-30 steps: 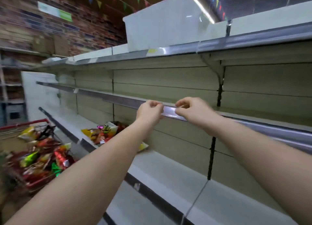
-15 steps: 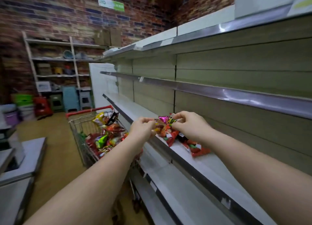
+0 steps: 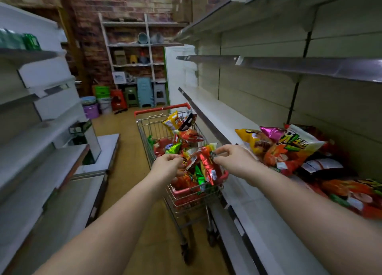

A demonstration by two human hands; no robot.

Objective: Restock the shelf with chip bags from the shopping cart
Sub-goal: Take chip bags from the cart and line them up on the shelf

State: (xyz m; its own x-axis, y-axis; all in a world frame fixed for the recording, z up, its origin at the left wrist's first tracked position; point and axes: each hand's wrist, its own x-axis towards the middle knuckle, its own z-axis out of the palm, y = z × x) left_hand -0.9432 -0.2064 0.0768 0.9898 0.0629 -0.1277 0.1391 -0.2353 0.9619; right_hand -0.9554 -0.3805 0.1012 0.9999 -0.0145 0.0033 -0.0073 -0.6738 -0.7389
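Your left hand (image 3: 168, 164) and right hand (image 3: 233, 160) both reach over the cart with fingers curled, each pinching an edge of a crinkled red foil chip bag (image 3: 203, 162) held between them above the heap. Under it, the wire shopping cart with red handle and trim (image 3: 161, 109) is piled with red, yellow and green chip bags; how deep the pile goes you cannot tell. To your right, the white metal shelf (image 3: 217, 109) carries a loose cluster of orange, yellow and pink chip bags (image 3: 283, 148), the nearest ones blurred and partly covered by your right forearm.
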